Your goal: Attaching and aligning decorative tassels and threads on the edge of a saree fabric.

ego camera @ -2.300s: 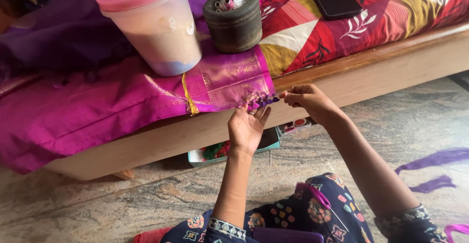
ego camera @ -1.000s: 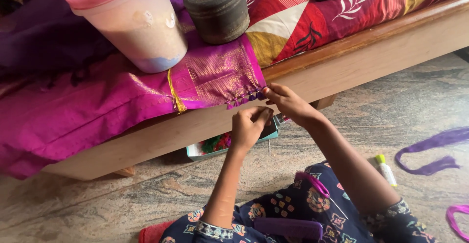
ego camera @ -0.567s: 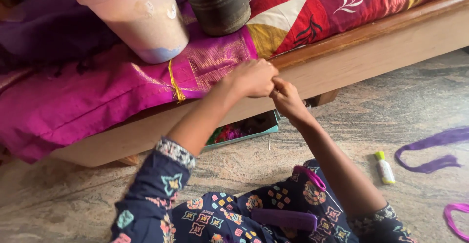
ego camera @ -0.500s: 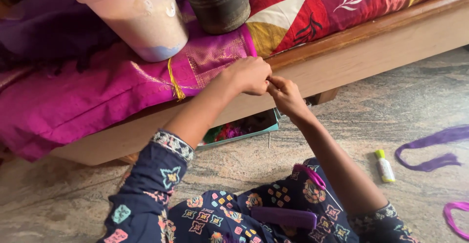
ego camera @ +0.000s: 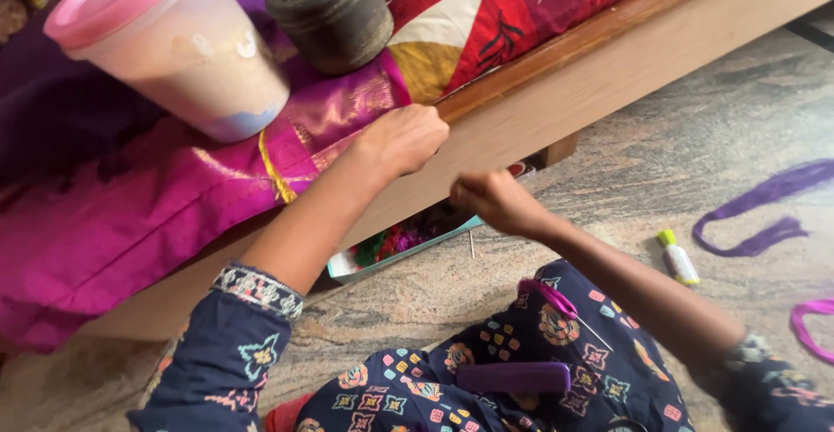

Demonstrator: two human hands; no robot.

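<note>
My left hand [ego camera: 404, 139] is closed over the hanging edge of a magenta silk cloth [ego camera: 148, 215] with a gold border, at the wooden edge of the bed [ego camera: 608, 58]. A little lower and to the right, my right hand [ego camera: 495, 202] is closed with pinched fingers; what it pinches is too small to make out. The two hands are apart by a short gap. A purple comb [ego camera: 514, 377] and a pink-handled needle tool [ego camera: 556, 306] lie on my lap.
On the bed stand a translucent tub with a pink lid [ego camera: 165, 45] and a dark round pot of small items [ego camera: 330, 15]. A shallow tray of coloured bits [ego camera: 400, 245] sticks out from under the bed. On the stone floor lie a small glue bottle [ego camera: 678, 258] and purple thread strands [ego camera: 764, 210].
My left hand rose from below the cloth edge and closed over it from above. My right hand then dropped away down and to the right. The view moved closer.
</note>
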